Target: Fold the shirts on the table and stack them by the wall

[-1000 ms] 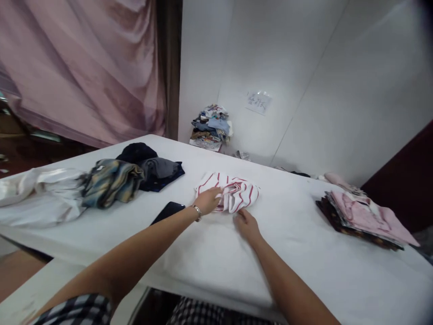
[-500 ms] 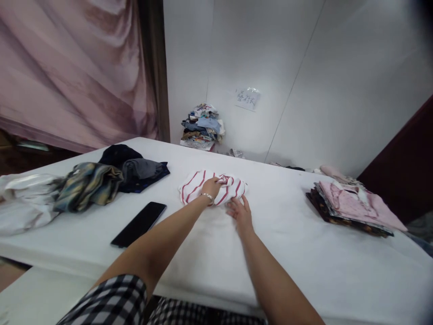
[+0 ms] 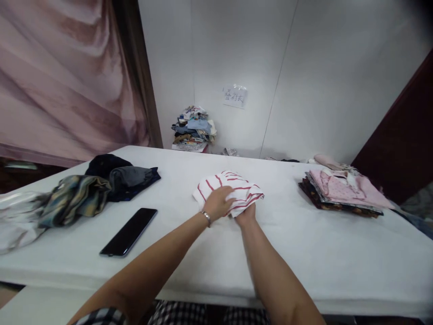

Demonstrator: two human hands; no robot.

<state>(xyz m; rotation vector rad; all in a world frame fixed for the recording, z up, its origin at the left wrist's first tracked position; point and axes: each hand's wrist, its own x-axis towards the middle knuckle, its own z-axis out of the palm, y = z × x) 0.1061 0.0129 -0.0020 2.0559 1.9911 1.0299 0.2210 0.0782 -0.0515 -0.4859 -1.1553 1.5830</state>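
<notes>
Red-striped white cloth (image 3: pixel 241 187), black phone (image 3: pixel 129 232), pink garment (image 3: pixel 352 188), seemingly blue-and-tan plaid bundle (image 3: pixel 76 198)

A phone (image 3: pixel 130 232) lies left of the cloth (image 3: pixel 233 183), a stack (image 3: pixel 348 189) right. Behind the table (image 3: pixel 338 257) rises a pile (image 3: pixel 194 128).

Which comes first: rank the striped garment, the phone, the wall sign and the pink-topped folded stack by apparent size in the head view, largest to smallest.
1. Pink-topped folded stack
2. Striped garment, partly covered by the left hand
3. Phone
4. Wall sign
</notes>
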